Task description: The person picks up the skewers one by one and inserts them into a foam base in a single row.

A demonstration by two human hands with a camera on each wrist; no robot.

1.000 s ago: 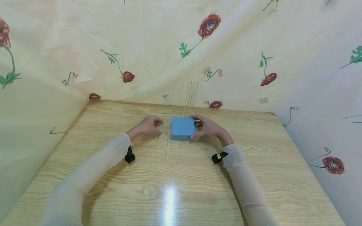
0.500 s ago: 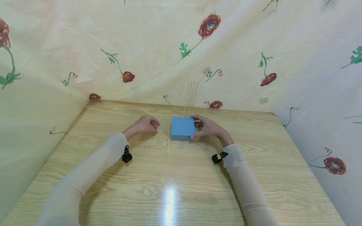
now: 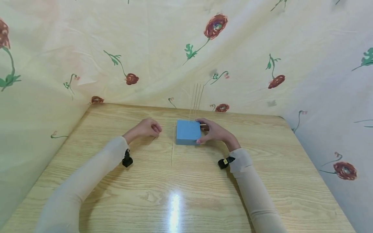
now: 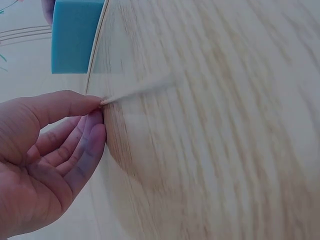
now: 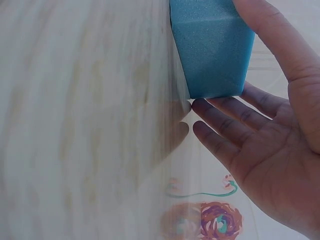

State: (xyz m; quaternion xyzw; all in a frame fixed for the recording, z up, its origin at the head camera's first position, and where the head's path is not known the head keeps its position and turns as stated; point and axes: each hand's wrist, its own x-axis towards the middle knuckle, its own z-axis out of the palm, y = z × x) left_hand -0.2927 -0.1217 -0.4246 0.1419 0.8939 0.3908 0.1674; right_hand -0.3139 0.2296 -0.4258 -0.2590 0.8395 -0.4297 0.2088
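Observation:
A blue foam block [image 3: 188,130] lies on the table, with several thin wooden sticks [image 3: 201,97] standing upright from its far edge. My right hand [image 3: 216,131] grips the block's right side, thumb at the near corner and index finger at the far one. In the right wrist view, other fingertips [image 5: 200,105] lie low beside the block. Left of the block, my left hand [image 3: 148,128] pinches a thin stick [image 4: 140,90] between thumb and fingertips. That stick is blurred and slants toward the near left in the head view.
More thin sticks [image 3: 173,152] lie along the block's left side, reaching toward the near edge of the wood-grain table [image 3: 204,194]. Flower-patterned cloth [image 3: 163,58] hangs behind and at both sides. Each wrist carries a small black camera [image 3: 127,161].
My left hand has moved left, away from the block, drawing the pinched stick along and tilting it further toward the near left. The right hand and block have stayed put.

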